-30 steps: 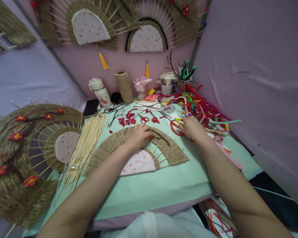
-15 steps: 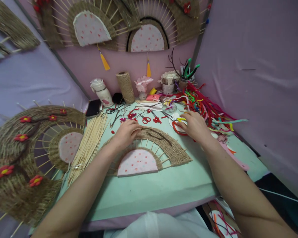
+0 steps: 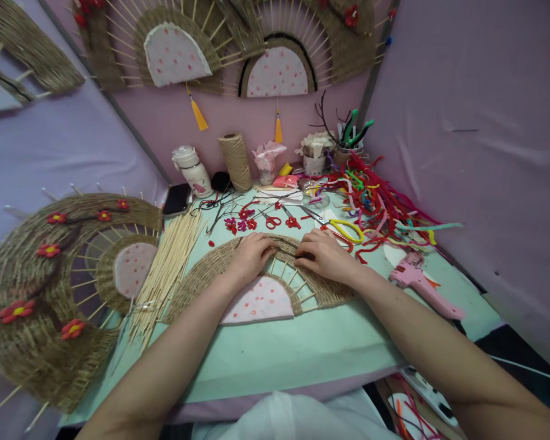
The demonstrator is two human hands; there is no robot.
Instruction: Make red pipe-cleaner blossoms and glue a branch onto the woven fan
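Note:
A half-round woven twine fan (image 3: 201,264) with a pink-dotted white centre (image 3: 262,302) lies flat on the table. On its upper band rests a dark thin twig (image 3: 286,249), its ends partly covered by my fingers. My left hand (image 3: 253,258) bends over the fan's band, fingers closed at the twig's left part. Across from it, my right hand (image 3: 324,253) has its fingertips pinched at the twig's right part. Yellow-handled scissors (image 3: 346,230) lie just beyond my right hand, partly over a red-handled pair (image 3: 341,239).
Bundled thin sticks (image 3: 167,269) and a finished flowered fan (image 3: 32,305) are at the left. Red flowers (image 3: 244,221) and small scissors (image 3: 272,222) lie behind the fan. A pink glue gun (image 3: 424,286) and tangled pipe cleaners (image 3: 380,195) occupy the right. A twine spool (image 3: 235,162) stands behind.
My right hand has moved left from the scissors onto the fan, leaving the yellow-handled pair on the table. My left hand stays at the fan's band.

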